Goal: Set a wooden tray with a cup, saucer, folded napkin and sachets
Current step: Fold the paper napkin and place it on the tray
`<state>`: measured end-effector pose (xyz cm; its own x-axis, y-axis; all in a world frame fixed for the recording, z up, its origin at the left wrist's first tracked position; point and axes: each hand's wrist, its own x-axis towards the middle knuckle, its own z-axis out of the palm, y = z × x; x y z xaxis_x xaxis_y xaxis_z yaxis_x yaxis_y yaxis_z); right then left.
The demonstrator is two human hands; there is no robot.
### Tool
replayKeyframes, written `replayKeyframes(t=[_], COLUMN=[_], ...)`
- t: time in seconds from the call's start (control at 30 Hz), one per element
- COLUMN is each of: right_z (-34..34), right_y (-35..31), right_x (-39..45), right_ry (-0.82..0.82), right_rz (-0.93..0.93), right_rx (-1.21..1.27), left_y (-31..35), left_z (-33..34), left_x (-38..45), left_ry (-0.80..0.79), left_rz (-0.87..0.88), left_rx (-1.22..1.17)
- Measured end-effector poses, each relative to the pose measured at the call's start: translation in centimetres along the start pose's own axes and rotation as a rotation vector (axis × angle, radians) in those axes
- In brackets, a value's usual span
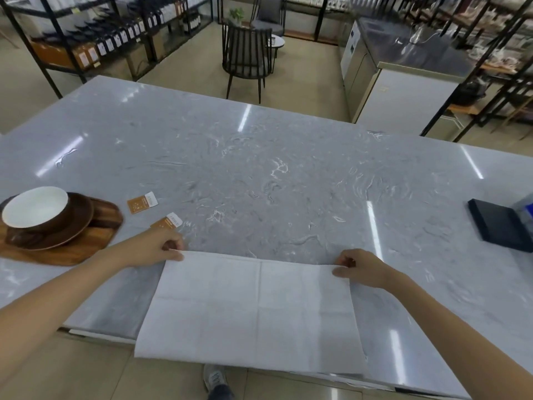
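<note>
Napkin [251, 307]: white, spread flat on the grey marbled tabletop [259, 168], near edge hanging past the tabletop's front. Crease lines mark it into panels. Held by its two far corners, most likely so the far edge can be brought toward the person for a fold.

Left hand [157, 246]: pinching the napkin's far left corner between thumb and curled fingers.

Right hand [360, 268]: pinching the far right corner the same way.

Sachets, two: one orange-and-white sachet [142, 202] lying beyond the left hand; a second sachet [167, 222] just beyond the left knuckles, partly hidden. Printing on both too small to read.

Wooden tray [72, 249]: well to the left of the left hand, already carrying a brown saucer [78, 226] with a white-lined brown cup [36, 210] on it. Napkin and sachets not yet on it.

Dark flat box [501, 226]: far beyond the right hand, no legible label.
</note>
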<state>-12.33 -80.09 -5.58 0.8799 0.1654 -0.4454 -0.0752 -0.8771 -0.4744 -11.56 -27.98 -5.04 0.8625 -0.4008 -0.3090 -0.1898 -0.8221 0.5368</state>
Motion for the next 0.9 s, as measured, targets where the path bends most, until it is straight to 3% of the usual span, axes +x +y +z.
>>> replayKeyframes(t=[0.17,0.27,0.6,0.9], right_z=[-1.5,-2.3,-4.7,-5.6], right_y=[-0.6,-1.2,-2.8,-3.5], right_x=[-2.5,-3.6,-6.4,-9.7], right_ry=[0.074,0.089,0.244,0.245], right_rz=[-0.034,-0.043,-0.074,-0.209], right_rx=[0.365,0.465,0.442,0.461], left_y=[-0.1,0.2,2.6,4.5], left_z=[-0.5,-1.0,-3.7,-5.2], left_x=[-1.5,-2.2,-3.6,-6.2], left_ry=[0.034,0.069,0.069,0.063], left_rz=[0.023,0.01,0.126,0.162], left_rx=[0.111,0.14,0.307,0.309])
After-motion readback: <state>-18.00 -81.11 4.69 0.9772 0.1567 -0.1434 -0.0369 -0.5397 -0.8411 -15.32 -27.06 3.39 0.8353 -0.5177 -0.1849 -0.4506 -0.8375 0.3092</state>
